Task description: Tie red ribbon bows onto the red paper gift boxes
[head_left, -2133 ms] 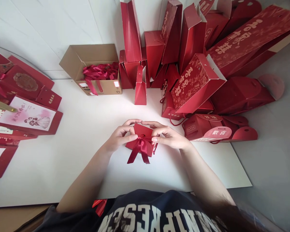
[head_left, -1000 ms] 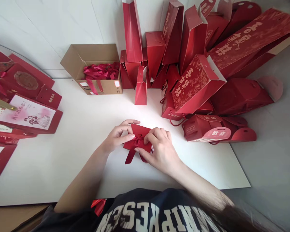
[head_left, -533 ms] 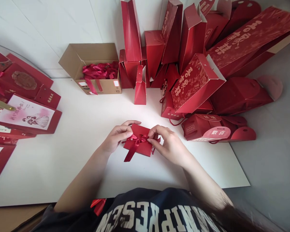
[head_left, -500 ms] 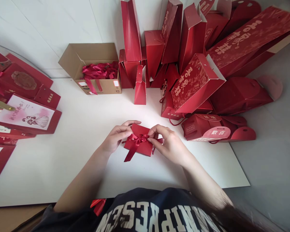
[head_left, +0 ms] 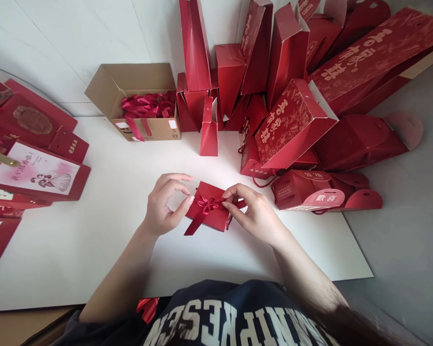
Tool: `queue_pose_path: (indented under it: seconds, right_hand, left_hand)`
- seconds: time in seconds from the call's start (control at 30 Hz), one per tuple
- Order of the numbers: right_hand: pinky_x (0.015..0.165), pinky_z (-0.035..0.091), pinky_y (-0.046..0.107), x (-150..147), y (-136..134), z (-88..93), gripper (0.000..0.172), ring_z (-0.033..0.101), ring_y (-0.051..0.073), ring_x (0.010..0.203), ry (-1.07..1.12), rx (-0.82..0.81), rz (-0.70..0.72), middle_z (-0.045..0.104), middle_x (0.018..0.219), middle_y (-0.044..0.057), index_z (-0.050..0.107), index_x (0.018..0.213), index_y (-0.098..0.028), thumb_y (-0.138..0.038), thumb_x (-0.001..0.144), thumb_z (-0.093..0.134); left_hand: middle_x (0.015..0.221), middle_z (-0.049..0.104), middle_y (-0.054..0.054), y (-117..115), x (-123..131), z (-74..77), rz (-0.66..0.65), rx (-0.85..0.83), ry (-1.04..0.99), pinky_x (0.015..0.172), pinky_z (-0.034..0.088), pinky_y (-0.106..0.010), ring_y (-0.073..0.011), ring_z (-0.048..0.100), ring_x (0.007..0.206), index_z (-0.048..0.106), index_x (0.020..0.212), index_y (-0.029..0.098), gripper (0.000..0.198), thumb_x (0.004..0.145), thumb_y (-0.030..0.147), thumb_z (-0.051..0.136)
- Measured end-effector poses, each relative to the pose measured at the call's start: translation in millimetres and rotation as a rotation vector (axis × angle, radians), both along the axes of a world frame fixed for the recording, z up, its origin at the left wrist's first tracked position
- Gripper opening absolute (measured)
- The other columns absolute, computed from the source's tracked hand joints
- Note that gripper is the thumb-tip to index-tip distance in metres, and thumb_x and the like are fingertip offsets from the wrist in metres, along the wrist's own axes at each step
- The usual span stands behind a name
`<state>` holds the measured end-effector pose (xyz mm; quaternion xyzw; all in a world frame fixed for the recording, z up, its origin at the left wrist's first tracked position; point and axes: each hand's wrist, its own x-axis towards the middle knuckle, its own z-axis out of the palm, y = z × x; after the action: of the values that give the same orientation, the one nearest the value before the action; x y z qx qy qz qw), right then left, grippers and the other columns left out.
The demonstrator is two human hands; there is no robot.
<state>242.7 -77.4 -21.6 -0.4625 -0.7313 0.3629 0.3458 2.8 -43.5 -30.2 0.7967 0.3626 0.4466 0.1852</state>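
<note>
A small red gift box point(head_left: 215, 220) lies on the white table in front of me, slightly turned. Across its top runs a dark red satin ribbon point(head_left: 197, 223) tied in a bow, one tail hanging over the near left edge. My right hand point(head_left: 250, 209) pinches the ribbon at the bow's right side between thumb and finger. To the left of the box, my left hand point(head_left: 168, 202) is open, fingers curved and spread, its thumb tip close to the box's left edge. Whether that thumb touches the box I cannot tell.
An open cardboard box point(head_left: 151, 129) of red ribbons stands at the back of the white table point(head_left: 104, 240). Red paper bags and boxes point(head_left: 292, 129) crowd the back right. More red boxes, one with a printed couple card point(head_left: 39, 173), stand at the left.
My left hand has let go of the bow's left side, moved left and spread its fingers. My right hand keeps its pinch on the ribbon.
</note>
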Motion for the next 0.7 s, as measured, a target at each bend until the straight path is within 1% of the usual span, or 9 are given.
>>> queue_pose_path:
  seconds: [0.03,0.1,0.17,0.23,0.4,0.53,0.6,0.7]
  right_hand:
    - [0.068,0.046,0.026,-0.4,-0.3,-0.4,0.008,0.058,0.013,0.073,0.007,-0.004,-0.008,0.064,0.088,0.001,0.055,0.099,-0.021,-0.016,0.093,0.054]
    - [0.064,0.044,0.025,-0.6,-0.7,-0.1,0.008,0.057,0.013,0.069,0.007,-0.017,-0.014,0.063,0.085,0.001,0.054,0.101,-0.022,-0.018,0.093,0.054]
    - [0.062,0.043,0.024,-0.1,-1.0,1.3,0.006,0.055,0.012,0.066,-0.004,-0.04,-0.01,0.062,0.08,-0.001,0.054,0.1,-0.022,-0.022,0.094,0.054]
    - [0.061,0.042,0.023,0.9,-1.2,3.2,0.006,0.054,0.011,0.063,-0.015,-0.068,-0.011,0.062,0.076,-0.002,0.054,0.099,-0.022,-0.026,0.095,0.055]
    - [0.056,0.039,0.021,2.4,-0.7,6.0,0.011,0.051,0.01,0.055,-0.049,-0.112,-0.005,0.063,0.069,-0.004,0.055,0.096,-0.023,-0.034,0.095,0.057]
    - [0.055,0.038,0.021,2.7,0.0,6.2,0.022,0.051,0.009,0.054,-0.098,-0.132,0.01,0.065,0.067,-0.003,0.056,0.081,-0.022,-0.04,0.094,0.057]
    - [0.056,0.038,0.021,2.9,0.5,5.7,0.026,0.05,0.01,0.054,-0.115,-0.139,0.015,0.066,0.066,-0.003,0.055,0.077,-0.021,-0.041,0.094,0.057]
    - [0.056,0.038,0.022,3.0,1.5,4.2,0.026,0.049,0.01,0.054,-0.124,-0.147,0.023,0.066,0.066,-0.002,0.055,0.077,-0.021,-0.04,0.095,0.055]
  left_hand:
    - [0.114,0.064,-0.009,-0.8,1.0,1.1,-0.02,-0.014,0.006,0.094,0.051,-0.045,-0.0259,0.06,0.109,0.063,0.097,0.021,0.024,0.078,0.008,0.064]
    - [0.121,0.061,-0.01,-2.2,3.3,2.2,-0.106,-0.039,0.074,0.096,0.05,-0.045,-0.0262,0.058,0.113,0.062,0.109,0.022,0.033,0.078,0.008,0.062]
    - [0.124,0.059,-0.01,-3.2,5.1,2.1,-0.175,-0.044,0.155,0.096,0.05,-0.044,-0.0257,0.056,0.115,0.063,0.108,0.023,0.032,0.079,0.008,0.062]
    - [0.125,0.058,-0.009,-3.4,5.7,1.4,-0.191,-0.04,0.203,0.096,0.049,-0.043,-0.0253,0.056,0.114,0.065,0.099,0.023,0.024,0.08,0.009,0.062]
    - [0.123,0.059,-0.008,1.0,1.7,-0.4,-0.144,0.0,0.231,0.095,0.049,-0.042,-0.0248,0.056,0.114,0.065,0.088,0.023,0.013,0.081,0.012,0.065]
    - [0.12,0.061,-0.007,3.4,0.2,-0.5,-0.101,0.005,0.26,0.094,0.048,-0.042,-0.0245,0.057,0.111,0.065,0.081,0.023,0.007,0.082,0.016,0.065]
    - [0.119,0.062,-0.006,2.4,1.8,-0.1,-0.069,-0.043,0.241,0.093,0.048,-0.042,-0.0245,0.057,0.11,0.062,0.076,0.022,0.008,0.083,0.02,0.066]
    - [0.12,0.062,-0.006,-0.2,5.9,-0.4,-0.044,-0.207,0.182,0.096,0.046,-0.042,-0.0245,0.056,0.113,0.056,0.067,0.021,0.02,0.085,0.024,0.062]
